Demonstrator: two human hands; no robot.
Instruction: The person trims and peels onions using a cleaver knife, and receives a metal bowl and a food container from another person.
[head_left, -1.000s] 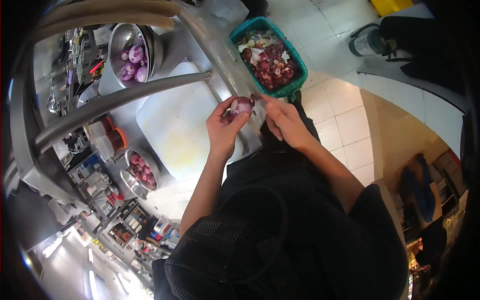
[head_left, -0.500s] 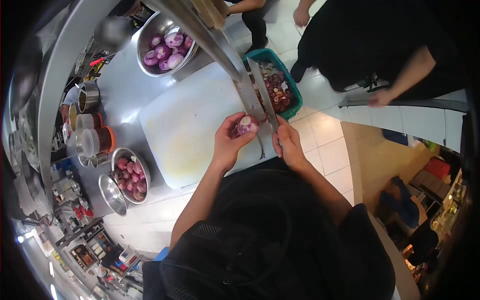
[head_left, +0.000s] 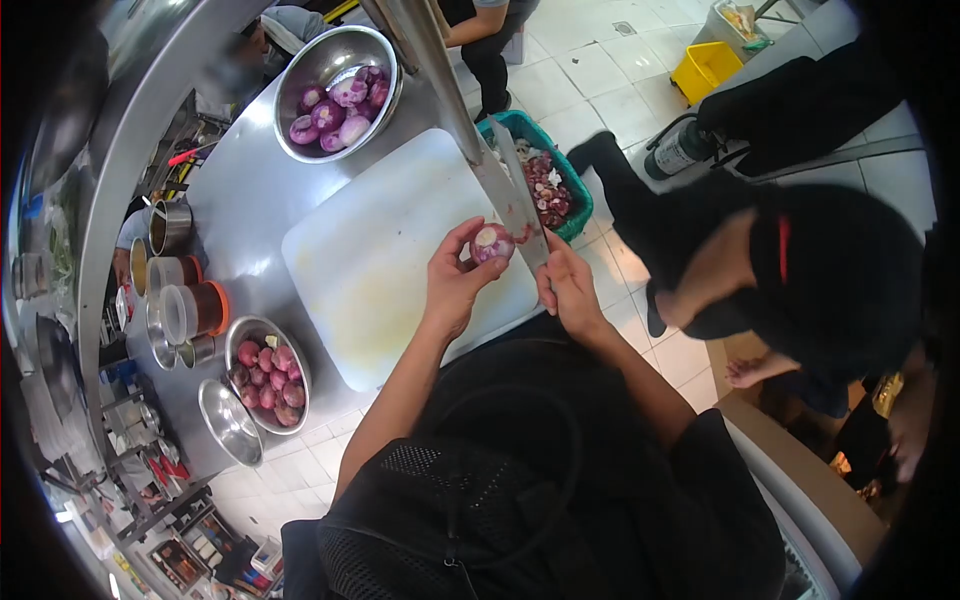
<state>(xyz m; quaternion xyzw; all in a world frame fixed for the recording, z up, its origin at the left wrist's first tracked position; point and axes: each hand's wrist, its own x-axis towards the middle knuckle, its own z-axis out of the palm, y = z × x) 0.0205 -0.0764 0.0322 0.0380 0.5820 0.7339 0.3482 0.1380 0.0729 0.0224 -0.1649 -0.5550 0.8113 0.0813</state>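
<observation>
Looks like peeling: left hand pinches red onion at cutting board's 3 o'clock side, right hand grips knife, hands apart; next stroke needs onion steady.

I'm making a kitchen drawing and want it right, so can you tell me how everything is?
Left hand: holding an onion
Onion: pale end showing
Right hand: gripping the knife
Knife: blade bare
Cutting board: stained yellowish
Upper bowl: open, holding shiny onions
Lower bowl: open, holding duller onions
Small bowl: uncovered
Green bin: open, holding scraps
</observation>
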